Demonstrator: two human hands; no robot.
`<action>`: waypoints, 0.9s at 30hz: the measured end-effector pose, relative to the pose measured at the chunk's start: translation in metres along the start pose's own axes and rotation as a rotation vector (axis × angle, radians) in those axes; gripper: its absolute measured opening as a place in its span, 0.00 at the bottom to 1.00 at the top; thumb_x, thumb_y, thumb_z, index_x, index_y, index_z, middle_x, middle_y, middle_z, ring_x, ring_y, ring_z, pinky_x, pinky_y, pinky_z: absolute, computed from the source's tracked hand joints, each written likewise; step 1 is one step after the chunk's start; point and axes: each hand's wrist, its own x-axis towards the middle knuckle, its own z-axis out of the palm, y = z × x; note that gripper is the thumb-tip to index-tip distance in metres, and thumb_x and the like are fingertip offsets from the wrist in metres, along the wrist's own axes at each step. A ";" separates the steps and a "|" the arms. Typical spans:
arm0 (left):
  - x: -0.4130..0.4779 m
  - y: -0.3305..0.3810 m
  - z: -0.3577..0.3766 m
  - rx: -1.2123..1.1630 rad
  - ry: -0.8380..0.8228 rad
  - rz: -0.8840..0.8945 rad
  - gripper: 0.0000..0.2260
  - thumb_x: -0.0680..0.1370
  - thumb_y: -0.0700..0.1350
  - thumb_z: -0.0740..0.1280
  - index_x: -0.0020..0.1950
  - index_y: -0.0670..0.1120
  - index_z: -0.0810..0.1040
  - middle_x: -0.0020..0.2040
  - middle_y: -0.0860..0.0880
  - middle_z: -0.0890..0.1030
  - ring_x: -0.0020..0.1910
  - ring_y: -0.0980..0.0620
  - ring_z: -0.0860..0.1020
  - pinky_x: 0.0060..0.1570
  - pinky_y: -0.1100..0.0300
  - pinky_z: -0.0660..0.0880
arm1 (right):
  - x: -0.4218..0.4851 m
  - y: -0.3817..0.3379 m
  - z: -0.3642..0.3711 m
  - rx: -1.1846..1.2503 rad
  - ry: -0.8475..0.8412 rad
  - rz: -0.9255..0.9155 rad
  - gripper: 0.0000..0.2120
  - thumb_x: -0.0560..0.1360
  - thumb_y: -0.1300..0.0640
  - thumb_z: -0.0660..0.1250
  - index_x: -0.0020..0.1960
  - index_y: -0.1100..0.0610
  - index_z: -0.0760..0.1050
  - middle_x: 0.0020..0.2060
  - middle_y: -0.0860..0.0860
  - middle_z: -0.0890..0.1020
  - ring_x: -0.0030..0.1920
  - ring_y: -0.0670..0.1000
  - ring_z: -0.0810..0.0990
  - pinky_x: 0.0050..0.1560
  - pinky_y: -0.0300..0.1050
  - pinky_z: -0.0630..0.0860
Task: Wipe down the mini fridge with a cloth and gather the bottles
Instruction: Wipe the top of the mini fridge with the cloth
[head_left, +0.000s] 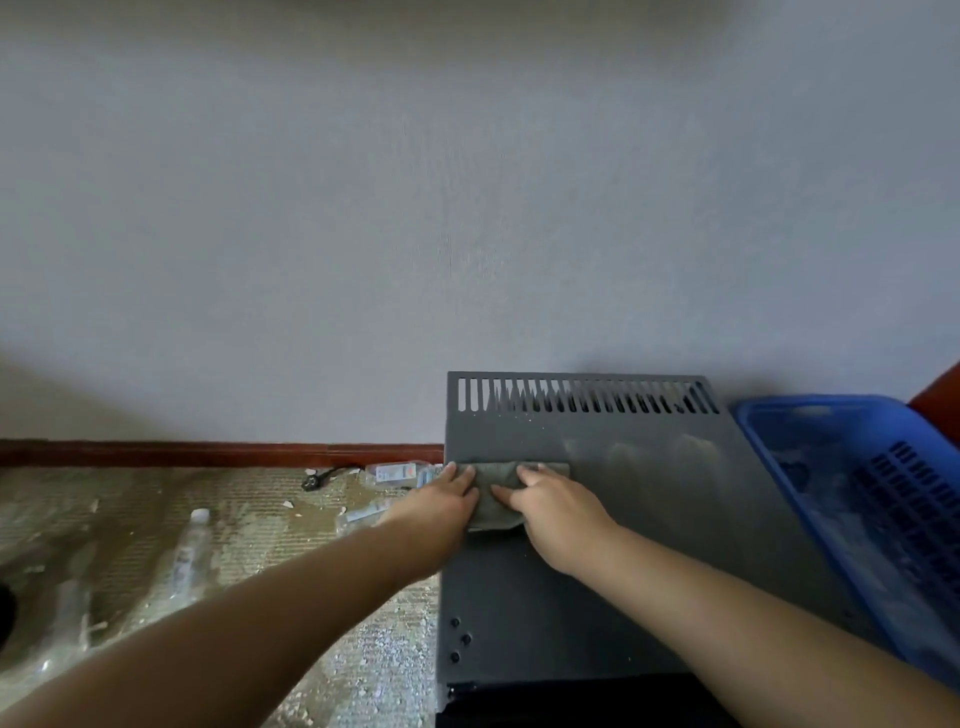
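Mini fridge: the dark grey mini fridge (649, 545) stands against the wall (467, 208), its flat top panel turned to the camera.
Far edge: a row of vent slots (582, 396) runs along it, just before the wall.
Cloth: the grey-green cloth (496, 486) lies on the panel close to the left edge, about halfway back.
Left hand: the left hand (447, 496) lies palm down with straight fingers pressing the cloth's left end, right at the panel's left edge.
Right hand: the right hand (553, 506) presses the cloth's right part, fingers slightly bent, thumb pointing toward the other hand; the hands are just beside each other, with cloth showing between them.
Open panel: bare grey surface stretches right of the cloth up to the basket, and toward the near edge, where small screws (457, 639) sit by the left corner.
Right edge: a blue basket (857, 509) covers it, tilted; I cannot tell whether it rests on the panel.
Left edge: it drops to a woven floor mat (130, 499) strewn with pale crumbs.
Bottles: a clear bottle (395, 474) lies against the red-brown skirting board (208, 453), just beside the fridge; a second bottle (363, 512) is partly hidden by the left forearm; a capped bottle (192, 545) lies well to the left.
Plug: a black plug (311, 480) lies near the skirting.
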 end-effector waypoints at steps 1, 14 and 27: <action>0.010 -0.005 -0.004 0.005 0.003 -0.007 0.26 0.79 0.36 0.57 0.76 0.45 0.54 0.78 0.46 0.47 0.77 0.46 0.47 0.74 0.50 0.56 | 0.010 0.002 -0.004 0.009 -0.010 0.020 0.33 0.77 0.66 0.58 0.76 0.46 0.53 0.77 0.56 0.53 0.76 0.58 0.52 0.73 0.53 0.60; 0.139 -0.058 -0.035 0.005 0.030 -0.069 0.26 0.78 0.37 0.59 0.75 0.43 0.57 0.78 0.48 0.48 0.77 0.47 0.48 0.70 0.50 0.62 | 0.134 0.053 -0.039 0.009 0.013 0.084 0.40 0.73 0.74 0.58 0.77 0.46 0.49 0.77 0.55 0.49 0.77 0.58 0.49 0.75 0.52 0.55; 0.187 -0.073 -0.046 0.001 0.054 -0.152 0.26 0.77 0.35 0.61 0.74 0.41 0.59 0.78 0.46 0.51 0.76 0.46 0.52 0.70 0.49 0.63 | 0.184 0.073 -0.046 0.009 0.079 0.088 0.36 0.76 0.69 0.60 0.76 0.45 0.52 0.77 0.53 0.54 0.76 0.56 0.53 0.71 0.51 0.60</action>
